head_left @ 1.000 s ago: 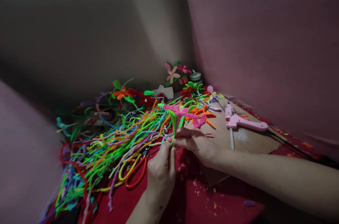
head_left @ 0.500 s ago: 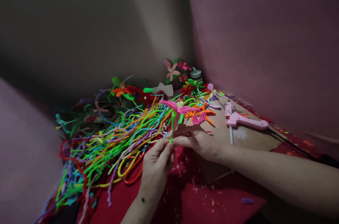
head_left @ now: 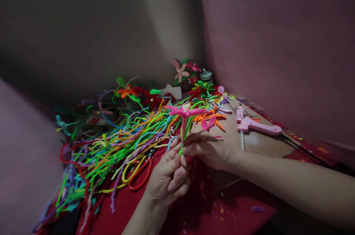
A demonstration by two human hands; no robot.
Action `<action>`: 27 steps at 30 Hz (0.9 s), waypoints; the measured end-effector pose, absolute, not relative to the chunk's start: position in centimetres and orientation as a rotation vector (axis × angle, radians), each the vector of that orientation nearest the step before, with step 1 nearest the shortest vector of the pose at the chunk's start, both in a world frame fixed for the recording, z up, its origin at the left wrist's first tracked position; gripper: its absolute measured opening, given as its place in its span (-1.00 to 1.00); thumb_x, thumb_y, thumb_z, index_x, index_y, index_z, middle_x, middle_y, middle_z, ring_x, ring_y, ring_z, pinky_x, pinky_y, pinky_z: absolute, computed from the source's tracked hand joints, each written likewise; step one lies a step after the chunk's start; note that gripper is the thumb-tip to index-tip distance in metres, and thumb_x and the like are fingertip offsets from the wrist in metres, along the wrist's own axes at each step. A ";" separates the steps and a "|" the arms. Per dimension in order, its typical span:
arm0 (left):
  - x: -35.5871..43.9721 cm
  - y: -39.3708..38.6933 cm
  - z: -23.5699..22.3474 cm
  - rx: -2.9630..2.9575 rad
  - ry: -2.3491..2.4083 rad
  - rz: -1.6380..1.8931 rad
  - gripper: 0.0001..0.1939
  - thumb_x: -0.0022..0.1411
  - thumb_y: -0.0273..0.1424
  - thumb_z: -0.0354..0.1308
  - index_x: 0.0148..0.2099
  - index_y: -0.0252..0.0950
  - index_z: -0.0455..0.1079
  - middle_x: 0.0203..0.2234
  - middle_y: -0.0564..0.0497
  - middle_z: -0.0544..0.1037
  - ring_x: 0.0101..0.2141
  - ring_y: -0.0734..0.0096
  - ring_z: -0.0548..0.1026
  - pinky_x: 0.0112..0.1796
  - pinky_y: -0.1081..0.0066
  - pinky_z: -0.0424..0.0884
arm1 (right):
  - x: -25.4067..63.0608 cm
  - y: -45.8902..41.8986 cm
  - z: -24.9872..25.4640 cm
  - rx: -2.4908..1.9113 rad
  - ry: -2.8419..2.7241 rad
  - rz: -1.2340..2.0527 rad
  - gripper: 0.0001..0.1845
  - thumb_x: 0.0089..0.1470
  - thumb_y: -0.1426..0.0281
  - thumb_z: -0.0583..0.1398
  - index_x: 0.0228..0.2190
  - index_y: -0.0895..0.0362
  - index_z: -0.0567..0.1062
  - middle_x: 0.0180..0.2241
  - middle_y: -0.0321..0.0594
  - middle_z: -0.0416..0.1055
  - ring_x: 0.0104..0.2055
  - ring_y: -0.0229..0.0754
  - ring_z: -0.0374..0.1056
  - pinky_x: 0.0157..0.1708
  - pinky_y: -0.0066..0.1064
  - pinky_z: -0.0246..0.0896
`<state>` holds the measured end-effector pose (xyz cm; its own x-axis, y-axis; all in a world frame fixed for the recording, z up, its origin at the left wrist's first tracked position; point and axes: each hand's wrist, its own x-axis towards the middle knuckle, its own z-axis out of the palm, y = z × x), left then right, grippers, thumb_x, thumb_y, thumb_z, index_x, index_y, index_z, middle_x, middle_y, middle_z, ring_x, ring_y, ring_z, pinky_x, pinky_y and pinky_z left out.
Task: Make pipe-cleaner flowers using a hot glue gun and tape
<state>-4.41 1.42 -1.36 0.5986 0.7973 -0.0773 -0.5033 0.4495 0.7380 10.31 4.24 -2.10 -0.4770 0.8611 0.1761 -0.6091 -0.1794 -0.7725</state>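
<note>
Both hands meet at the middle on a pink pipe-cleaner flower (head_left: 185, 113), which stands upright with pink petals, a pale centre and a green stem. My left hand (head_left: 171, 175) is closed, pinching the lower stem from below. Beside it, my right hand (head_left: 212, 150) is also closed, its fingers on the stem just under the green leaf strands. The stem's lower end is hidden in the fingers. Left of my left hand lie scissors (head_left: 141, 174) with red and yellow handles, next to a heap of colourful pipe cleaners (head_left: 124, 153).
A pink glue gun (head_left: 257, 126) rests on a brown board (head_left: 273, 148) at the right, its cable running off right. Finished flowers (head_left: 181, 72) and a lidded jar (head_left: 205, 76) stand at the back, near the walls. Scraps dot the red surface (head_left: 233, 209).
My left hand has shifted slightly right and turned, its fingers now curled further under the stem. The flower has turned a little, its petals now spread more level.
</note>
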 end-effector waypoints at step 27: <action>-4.1 1.6 -2.5 2.987 1.615 1.158 -0.78 0.23 -0.48 0.06 -0.07 -0.42 0.28 -0.47 -0.05 0.54 -0.52 0.40 0.54 -0.52 0.50 0.36 | 9.4 3.1 -1.9 -0.749 -0.931 1.545 -0.87 -0.18 0.32 0.29 -0.54 0.14 0.56 -0.53 -0.32 0.46 -0.43 -0.26 0.32 -0.30 -0.39 0.16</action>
